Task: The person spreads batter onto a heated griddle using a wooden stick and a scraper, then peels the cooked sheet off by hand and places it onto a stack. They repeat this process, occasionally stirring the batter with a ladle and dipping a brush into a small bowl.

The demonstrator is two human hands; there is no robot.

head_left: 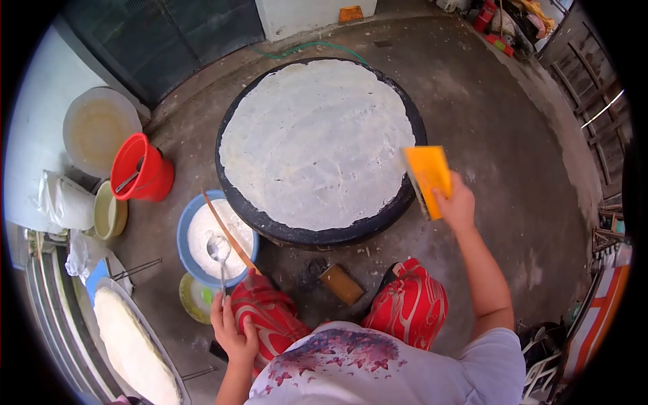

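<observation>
A thin pale sheet (317, 142) covers most of a large round black griddle (324, 237). My right hand (457, 201) grips a yellow scraper (429, 177) at the griddle's right edge; the scraper is slightly blurred. Lower left, my left hand (235, 331) holds a metal spoon (219, 251) by its handle. The spoon's bowl is over a blue basin (183, 236) of white batter (202, 233). A curved wooden stick (226, 231) lies across this basin.
A red bucket (143, 172), a green bowl (110, 212) and a round pan (101, 128) stand at the left. A tray of pale dough-like material (131, 344) is lower left. A brown block (342, 283) lies between my knees. A green hose (317, 44) runs behind the griddle.
</observation>
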